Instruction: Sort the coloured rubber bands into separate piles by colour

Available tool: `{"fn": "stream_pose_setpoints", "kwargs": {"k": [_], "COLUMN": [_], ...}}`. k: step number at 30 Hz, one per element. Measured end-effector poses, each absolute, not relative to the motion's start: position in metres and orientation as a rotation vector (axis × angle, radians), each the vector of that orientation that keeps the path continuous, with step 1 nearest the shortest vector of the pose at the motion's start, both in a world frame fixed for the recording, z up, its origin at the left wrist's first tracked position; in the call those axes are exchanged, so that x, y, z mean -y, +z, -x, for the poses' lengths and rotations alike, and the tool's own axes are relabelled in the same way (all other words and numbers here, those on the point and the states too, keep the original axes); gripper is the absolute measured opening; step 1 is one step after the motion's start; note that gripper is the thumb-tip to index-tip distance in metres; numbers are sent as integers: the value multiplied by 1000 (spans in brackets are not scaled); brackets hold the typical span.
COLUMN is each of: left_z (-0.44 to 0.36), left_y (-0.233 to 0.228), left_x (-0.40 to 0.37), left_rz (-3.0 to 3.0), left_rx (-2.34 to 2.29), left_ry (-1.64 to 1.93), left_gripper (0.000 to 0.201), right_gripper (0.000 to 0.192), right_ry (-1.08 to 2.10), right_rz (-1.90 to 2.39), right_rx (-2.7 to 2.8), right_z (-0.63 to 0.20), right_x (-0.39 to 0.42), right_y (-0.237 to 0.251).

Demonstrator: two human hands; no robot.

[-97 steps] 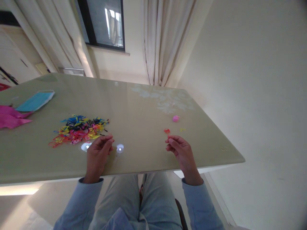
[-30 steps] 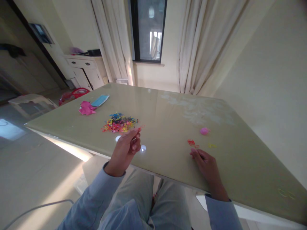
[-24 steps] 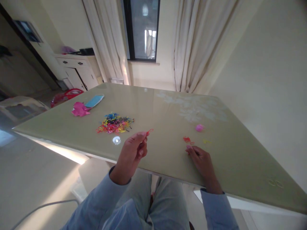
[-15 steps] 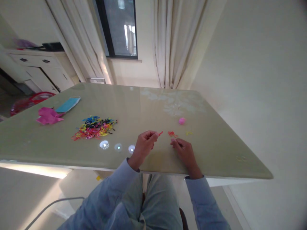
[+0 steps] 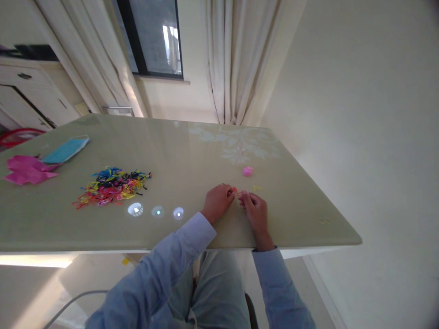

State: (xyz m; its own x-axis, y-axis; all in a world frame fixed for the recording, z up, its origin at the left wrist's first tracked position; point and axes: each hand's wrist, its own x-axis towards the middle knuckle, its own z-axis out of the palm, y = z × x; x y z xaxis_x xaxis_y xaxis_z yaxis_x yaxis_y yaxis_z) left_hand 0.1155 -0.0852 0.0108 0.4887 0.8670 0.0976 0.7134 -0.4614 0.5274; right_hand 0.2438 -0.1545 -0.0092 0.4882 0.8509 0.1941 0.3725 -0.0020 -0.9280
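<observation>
Just right of the frame's centre, the two hands meet on the bench (image 5: 192, 151), fingertips nearly touching. The left hand (image 5: 216, 201) is curled with its thumb and forefinger pinched on a small red rubber band (image 5: 234, 189), which shows only as a speck at its fingertips. The right hand (image 5: 253, 209) lies just beside it, fingers bent toward the same spot; whether it also grips the band is too small to tell. Up and to the right of the hands sit one small pink lump (image 5: 247, 171) and, nearer to them, one tiny yellow band (image 5: 257, 188), each lying apart from the other. At the left of the frame, well apart from the hands, one loose heap of mixed bands (image 5: 109, 186) in yellow, red, blue, black and pink is spread flat on the bench; the bands are far too many and too tangled to count. At the far left edge lie one crumpled pink sheet (image 5: 25, 168) and one blue face mask (image 5: 65, 150), touching at one corner. No box, bowl or tray holds any of these; all lie bare on the glossy surface. Three round light glints (image 5: 157, 211) sit in a row between the heap and the hands.
</observation>
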Motion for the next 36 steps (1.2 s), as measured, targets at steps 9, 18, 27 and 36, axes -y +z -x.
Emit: {"fn": "stream_pose_setpoints", "kwargs": {"k": [9, 18, 27, 36], "left_z": [-75, 55, 119, 121], "left_y": [6, 5, -3, -13], "left_x": [88, 109, 110, 102], "left_rz": [-2213, -2204, -1966, -1525], "left_rx": [-1163, -1500, -1614, -1346], "left_ry": [697, 632, 796, 1179], "left_gripper": [20, 26, 27, 30], "right_gripper": [48, 52, 49, 27], "right_ry": [478, 408, 331, 556], "right_rz": [1598, 1755, 1701, 1177], "right_rx": [1018, 1190, 1583, 2128], "right_z": [-248, -247, -208, -55], "right_x": [154, 159, 140, 58], "right_y": [-5, -2, 15, 48]}}
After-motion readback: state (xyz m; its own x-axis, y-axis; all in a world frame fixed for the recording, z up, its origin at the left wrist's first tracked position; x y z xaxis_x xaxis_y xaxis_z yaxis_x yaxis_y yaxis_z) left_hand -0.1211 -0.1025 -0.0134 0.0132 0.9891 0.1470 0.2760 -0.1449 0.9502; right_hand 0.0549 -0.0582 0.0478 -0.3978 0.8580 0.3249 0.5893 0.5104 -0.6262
